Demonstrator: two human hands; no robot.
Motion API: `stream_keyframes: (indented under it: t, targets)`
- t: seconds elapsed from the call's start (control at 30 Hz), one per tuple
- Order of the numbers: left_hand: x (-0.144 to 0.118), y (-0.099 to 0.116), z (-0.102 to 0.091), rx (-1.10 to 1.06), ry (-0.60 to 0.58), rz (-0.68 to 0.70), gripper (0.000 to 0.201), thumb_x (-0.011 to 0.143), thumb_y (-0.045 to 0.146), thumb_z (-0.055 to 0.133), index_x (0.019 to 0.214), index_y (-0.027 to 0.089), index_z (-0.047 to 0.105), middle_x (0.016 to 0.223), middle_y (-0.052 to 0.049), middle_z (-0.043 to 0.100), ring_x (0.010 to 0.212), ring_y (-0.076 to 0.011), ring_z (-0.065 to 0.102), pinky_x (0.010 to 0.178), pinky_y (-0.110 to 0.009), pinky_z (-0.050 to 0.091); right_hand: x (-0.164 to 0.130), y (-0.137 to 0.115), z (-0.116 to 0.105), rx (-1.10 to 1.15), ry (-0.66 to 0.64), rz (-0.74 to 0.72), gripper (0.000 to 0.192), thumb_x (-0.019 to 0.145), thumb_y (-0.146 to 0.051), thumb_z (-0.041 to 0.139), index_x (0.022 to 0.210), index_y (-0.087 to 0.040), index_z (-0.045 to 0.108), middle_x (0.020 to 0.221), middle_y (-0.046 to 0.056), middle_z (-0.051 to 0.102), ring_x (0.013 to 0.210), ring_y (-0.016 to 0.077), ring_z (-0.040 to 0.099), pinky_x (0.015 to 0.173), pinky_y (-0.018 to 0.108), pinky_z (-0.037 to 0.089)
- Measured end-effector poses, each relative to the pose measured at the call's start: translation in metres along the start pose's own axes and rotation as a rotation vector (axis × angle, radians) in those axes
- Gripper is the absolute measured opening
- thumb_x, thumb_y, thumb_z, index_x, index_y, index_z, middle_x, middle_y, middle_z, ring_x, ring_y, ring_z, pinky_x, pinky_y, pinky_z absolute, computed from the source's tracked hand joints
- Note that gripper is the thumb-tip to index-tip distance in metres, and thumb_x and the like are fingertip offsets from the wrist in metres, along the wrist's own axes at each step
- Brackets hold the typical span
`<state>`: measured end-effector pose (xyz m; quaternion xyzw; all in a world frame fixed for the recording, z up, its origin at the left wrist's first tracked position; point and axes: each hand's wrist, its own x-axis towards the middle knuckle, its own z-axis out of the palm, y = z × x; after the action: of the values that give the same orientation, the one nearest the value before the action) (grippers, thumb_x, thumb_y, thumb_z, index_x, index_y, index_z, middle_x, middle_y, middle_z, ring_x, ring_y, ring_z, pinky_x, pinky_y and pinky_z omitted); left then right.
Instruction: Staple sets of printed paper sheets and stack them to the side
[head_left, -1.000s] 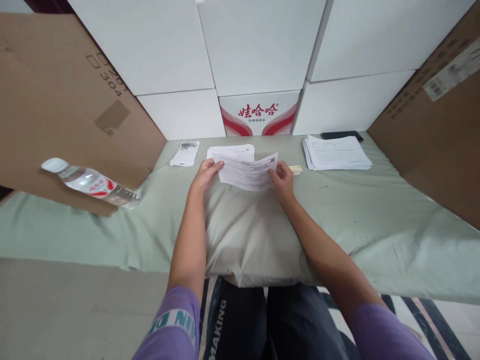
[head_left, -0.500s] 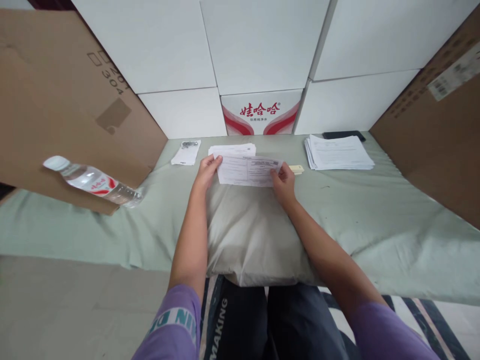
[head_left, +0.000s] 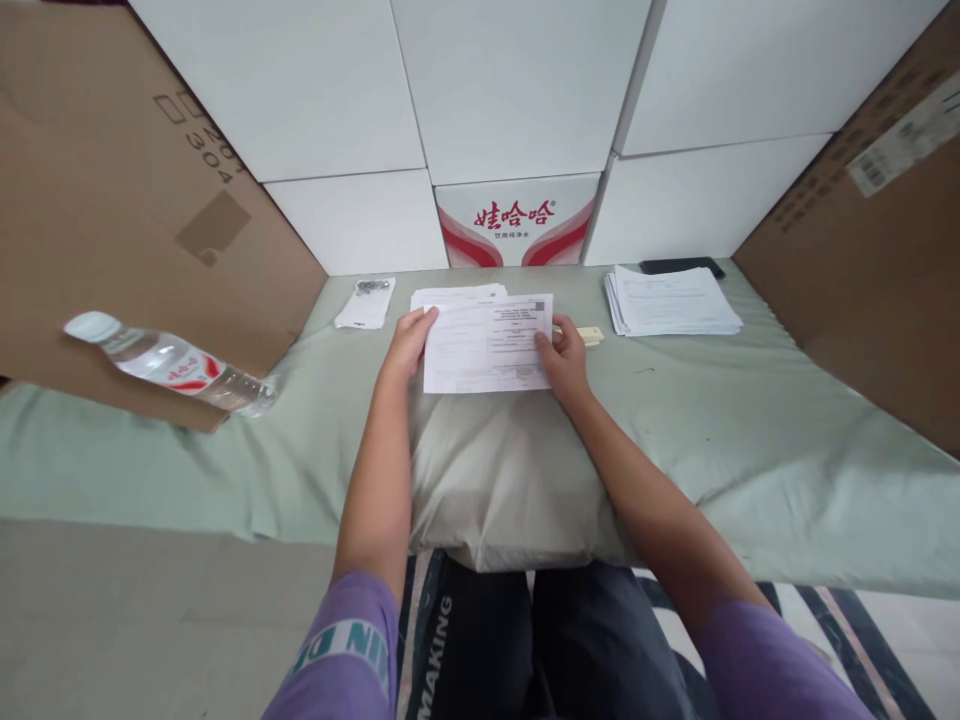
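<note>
Both my hands hold a printed sheet of paper (head_left: 480,350) by its two sides, above the green cloth. My left hand (head_left: 409,343) pinches the upper left edge with the thumb on top. At the right edge, the thumb of my right hand (head_left: 564,358) presses on the page and the fingers go behind it. Dense print and a small dark square mark show on the sheet's right half. Behind it lies a stack of papers (head_left: 459,292), partly hidden. A pale yellow object (head_left: 589,335) peeks out beside my right hand; its kind is unclear.
A clear plastic bag with small dark pieces (head_left: 367,302) lies left. A stack of printed sheets (head_left: 671,302) sits right, before a black phone-like object (head_left: 682,267). A water bottle (head_left: 176,365) is at far left. White boxes (head_left: 517,90) and brown cardboard (head_left: 885,270) enclose the cloth-covered surface.
The sheet has tilted to face me more, so its full height shows and its lower edge reaches nearer. Both hands keep their hold. The view has shifted slightly.
</note>
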<state>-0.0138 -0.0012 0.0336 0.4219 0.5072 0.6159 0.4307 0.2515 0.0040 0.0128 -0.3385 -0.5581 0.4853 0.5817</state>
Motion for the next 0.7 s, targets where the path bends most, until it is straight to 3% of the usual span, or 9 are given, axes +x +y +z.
stream_keyframes:
  t: [0.17,0.23,0.3,0.37,0.43,0.57,0.7]
  targets:
    - [-0.011,0.008,0.002,0.113,-0.187,-0.201,0.061,0.060,0.043,0.092,0.111,0.015,0.074,0.107,-0.013,0.079,0.108,-0.0316,0.073,0.098,-0.043,0.058,0.004,0.007,-0.001,-0.052,0.067,0.021,0.047,0.085,-0.060,0.066,0.114,-0.026,0.054,0.086,0.003,0.070,0.076,0.0214,0.067,0.071,0.037,0.054]
    - [-0.012,0.009,0.001,0.210,-0.160,-0.257,0.052,0.059,0.037,0.092,0.103,0.014,0.075,0.105,-0.013,0.080,0.106,-0.0312,0.074,0.096,-0.042,0.058,0.007,0.009,-0.006,-0.154,0.204,-0.026,0.046,0.090,-0.057,0.059,0.122,-0.025,0.052,0.091,0.004,0.068,0.084,0.0222,0.067,0.075,0.037,0.054]
    - [-0.012,0.010,0.000,0.321,-0.119,-0.294,0.044,0.060,0.034,0.090,0.097,0.015,0.076,0.103,-0.012,0.080,0.101,-0.0298,0.074,0.089,-0.039,0.060,0.013,0.011,-0.016,-0.249,0.419,-0.112,0.042,0.095,-0.050,0.049,0.128,-0.024,0.047,0.097,0.005,0.066,0.095,0.0219,0.066,0.085,0.039,0.053]
    - [-0.012,0.010,-0.002,0.421,-0.098,-0.326,0.041,0.061,0.034,0.087,0.096,0.015,0.075,0.101,-0.011,0.080,0.093,-0.0273,0.075,0.075,-0.033,0.060,0.021,0.014,-0.030,-0.309,0.606,-0.175,0.035,0.097,-0.043,0.043,0.126,-0.024,0.045,0.098,0.005,0.063,0.100,0.0210,0.064,0.095,0.042,0.050]
    - [-0.012,0.011,-0.002,0.491,-0.111,-0.355,0.042,0.063,0.035,0.084,0.098,0.015,0.075,0.100,-0.010,0.080,0.083,-0.0241,0.073,0.059,-0.027,0.053,0.030,0.019,-0.045,-0.341,0.706,-0.184,0.028,0.096,-0.038,0.041,0.119,-0.024,0.045,0.094,0.003,0.059,0.099,0.0204,0.062,0.099,0.042,0.047]
    - [-0.013,0.009,0.002,0.538,-0.190,-0.373,0.044,0.067,0.038,0.081,0.104,0.016,0.074,0.103,-0.010,0.079,0.074,-0.0188,0.069,0.048,-0.021,0.040,0.041,0.032,-0.062,-0.352,0.763,-0.140,0.021,0.093,-0.032,0.039,0.112,-0.024,0.045,0.091,0.001,0.052,0.092,0.0191,0.059,0.096,0.040,0.047]
    - [-0.011,0.003,0.005,0.556,-0.186,-0.375,0.040,0.070,0.037,0.079,0.105,0.018,0.073,0.103,-0.008,0.078,0.071,-0.0162,0.067,0.048,-0.020,0.039,0.040,0.033,-0.062,-0.434,0.668,-0.144,0.019,0.090,-0.030,0.045,0.106,-0.023,0.052,0.095,0.003,0.056,0.091,0.0193,0.056,0.092,0.038,0.046]
